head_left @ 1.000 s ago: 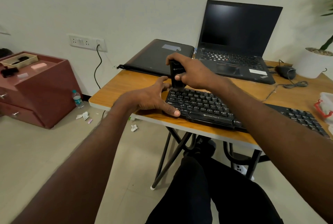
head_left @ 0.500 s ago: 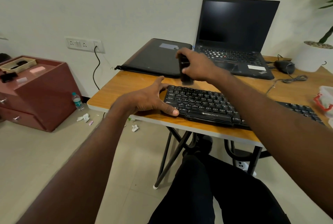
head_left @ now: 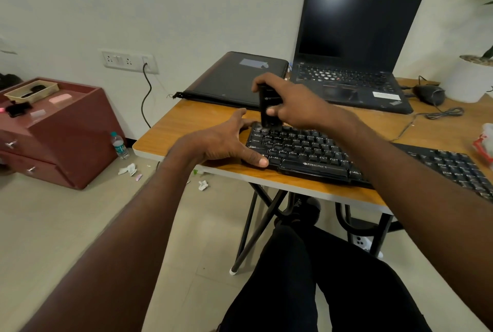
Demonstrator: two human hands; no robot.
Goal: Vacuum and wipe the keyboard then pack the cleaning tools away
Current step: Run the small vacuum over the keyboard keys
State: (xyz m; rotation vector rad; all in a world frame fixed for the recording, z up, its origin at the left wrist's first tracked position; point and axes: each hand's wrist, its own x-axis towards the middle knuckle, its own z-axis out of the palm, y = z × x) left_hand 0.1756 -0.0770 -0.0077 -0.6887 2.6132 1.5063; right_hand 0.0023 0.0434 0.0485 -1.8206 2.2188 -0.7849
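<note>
A black keyboard point(head_left: 306, 152) lies along the front edge of the wooden table point(head_left: 186, 123). My right hand point(head_left: 293, 102) grips a small black handheld vacuum point(head_left: 266, 110), held upright with its lower end on the keyboard's top-left keys. My left hand point(head_left: 221, 142) rests spread open against the keyboard's left end, thumb at the front corner and fingers near the back corner.
An open laptop point(head_left: 352, 46) and a black sleeve point(head_left: 234, 78) sit behind the keyboard. A mouse point(head_left: 429, 94) with cable and a white plant pot point(head_left: 469, 80) are at the right. A red-and-white pack point(head_left: 485, 142) lies at the right edge. A maroon drawer unit point(head_left: 53, 128) stands left.
The vacuum came back down from just behind the keyboard onto its top-left keys. My left hand stayed at the keyboard's left end.
</note>
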